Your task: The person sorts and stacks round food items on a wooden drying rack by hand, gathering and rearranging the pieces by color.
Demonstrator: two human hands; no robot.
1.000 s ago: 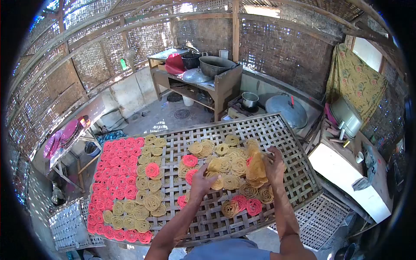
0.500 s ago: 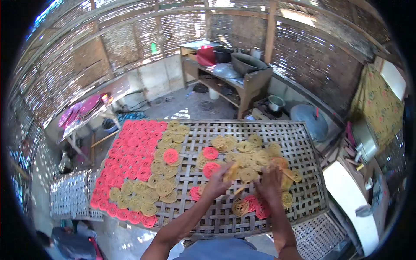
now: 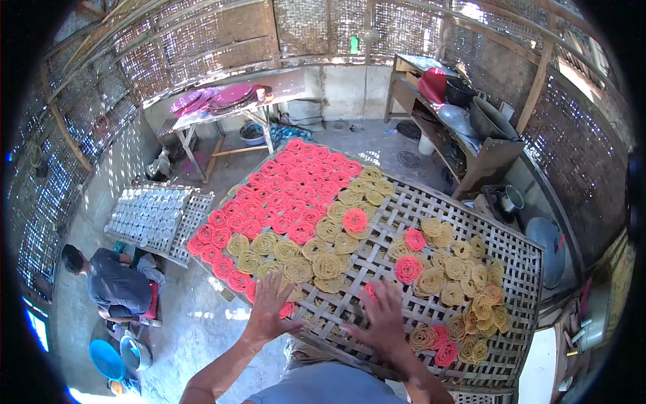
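A woven bamboo rack carries many flat coiled rounds that look like strands of noodle or cracker dough. Pink coils cover its far left part, with a band of yellowish coils beside them. A looser, partly overlapping group of yellowish coils lies to the right, with a few pink ones among them. My left hand, fingers spread, is over the near edge by the yellowish band and holds nothing. My right hand is also open and empty, partly hiding a pink coil.
A person is low on the floor at left, near a blue basin and a metal basin. Another rack with pale rounds stands behind. A table and a wooden shelf with pots line the walls.
The view has swung left, bringing the person into fuller sight. Both hands have come away from the yellowish coils on the right; the left no longer has a coil in its fingers.
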